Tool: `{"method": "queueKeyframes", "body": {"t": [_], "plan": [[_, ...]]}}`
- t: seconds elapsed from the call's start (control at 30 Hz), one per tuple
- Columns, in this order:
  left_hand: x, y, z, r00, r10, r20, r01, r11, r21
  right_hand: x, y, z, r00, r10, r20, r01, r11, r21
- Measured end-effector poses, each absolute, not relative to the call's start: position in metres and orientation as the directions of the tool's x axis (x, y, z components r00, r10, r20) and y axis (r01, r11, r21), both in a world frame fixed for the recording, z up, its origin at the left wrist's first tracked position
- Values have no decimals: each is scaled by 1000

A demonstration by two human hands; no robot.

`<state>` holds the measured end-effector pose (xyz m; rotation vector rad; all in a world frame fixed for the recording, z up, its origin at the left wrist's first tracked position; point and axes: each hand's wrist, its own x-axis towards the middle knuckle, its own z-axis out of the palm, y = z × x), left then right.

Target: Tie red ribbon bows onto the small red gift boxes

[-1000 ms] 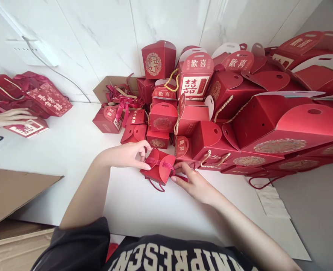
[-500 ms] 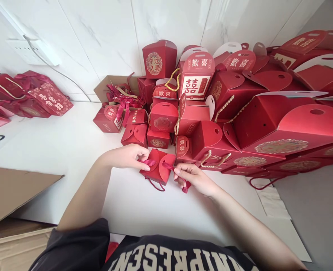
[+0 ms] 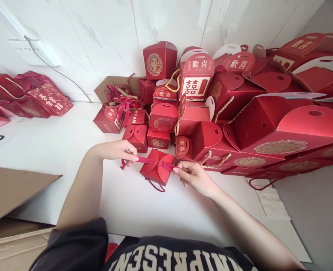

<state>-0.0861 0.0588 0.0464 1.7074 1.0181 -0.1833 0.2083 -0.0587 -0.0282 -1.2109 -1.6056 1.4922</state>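
A small red gift box (image 3: 156, 172) with two rounded top flaps lies on the white table (image 3: 70, 150) in front of me. A dark red ribbon (image 3: 147, 160) runs through its flaps. My left hand (image 3: 121, 150) pinches the ribbon's left end, pulled out to the left of the box. My right hand (image 3: 193, 177) pinches the ribbon's right end just right of the box. The ribbon is stretched taut between both hands.
A large heap of red gift boxes (image 3: 239, 113) with cord handles fills the back and right of the table against the marble wall. More flat red boxes (image 3: 28, 98) lie far left. A cardboard flap (image 3: 11, 192) sits at the near left. A wall socket (image 3: 33, 51) has a cable.
Both hands have pulled the ribbon ends apart, the left hand moving left, so the ribbon is now taut. Another person's hand at far left has gone.
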Motion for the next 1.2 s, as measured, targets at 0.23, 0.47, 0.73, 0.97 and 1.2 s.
{"method": "queueKeyframes", "body": {"t": [0.23, 0.47, 0.73, 0.97, 1.2], "plan": [[-98, 52, 71, 613, 596, -518, 712, -133, 689, 225, -81, 18, -123, 982, 142, 517, 186, -836], [-93, 26, 107, 741, 588, -323, 567, -291, 771, 234, -76, 58, 80, 884, 460, 587, 331, -739], [-73, 17, 122, 906, 410, 104, 70, -388, 919, 221, -64, 82, 202, 823, 531, 329, 454, -828], [-42, 3, 109, 503, 638, 583, -289, -511, 809, 213, -62, 81, 231, 826, 514, 131, 497, -858], [16, -13, 87, 252, 951, 178, -167, -138, 976, 199, -50, 64, 49, 951, 306, 72, 302, -951]]}}
